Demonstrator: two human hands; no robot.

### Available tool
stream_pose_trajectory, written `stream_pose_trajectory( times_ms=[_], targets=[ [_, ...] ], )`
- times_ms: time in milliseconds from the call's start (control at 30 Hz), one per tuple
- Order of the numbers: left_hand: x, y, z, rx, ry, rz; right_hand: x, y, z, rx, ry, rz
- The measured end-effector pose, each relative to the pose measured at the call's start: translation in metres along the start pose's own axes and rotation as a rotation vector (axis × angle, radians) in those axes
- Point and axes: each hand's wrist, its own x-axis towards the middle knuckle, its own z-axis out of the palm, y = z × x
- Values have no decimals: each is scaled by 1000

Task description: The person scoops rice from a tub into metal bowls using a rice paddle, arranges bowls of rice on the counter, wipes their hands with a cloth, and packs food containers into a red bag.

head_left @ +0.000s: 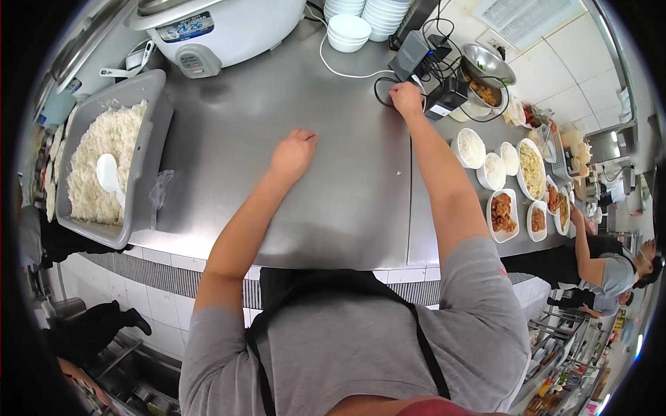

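My left hand rests on the steel counter, its fingers curled in and nothing visible in them. Farther off to the right, my right hand is closed at a loop of black cable, which runs into the fingers. Right beside it stand a dark grey box-shaped device and a black box with a white label, among tangled cords. A white cable runs along the counter toward the same spot. The undersides of both hands are hidden.
At left is a grey tub of cooked rice with a white scoop. Behind stand a rice cooker and stacked white bowls. Bowls of rice and dishes of fried meat line the right. A co-worker stands at far right.
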Motion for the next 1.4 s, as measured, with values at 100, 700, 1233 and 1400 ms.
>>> stream_pose_trajectory(
  times_ms=[100, 700, 1233, 1400],
  targets=[
    [0, 1, 0, -37, 9, -39, 0, -7, -3, 46, -3, 30],
    [-13, -5, -15, -699, 82, -479, -138, 18, -53, 940, -285, 244],
    [-46, 75, -62, -956, -317, -455, -214, -5, -23, 125, 138, -261],
    [-24, 141, -46, -1062, -577, -300, -247, -8, -54, 330, 231, -145]
  ],
)
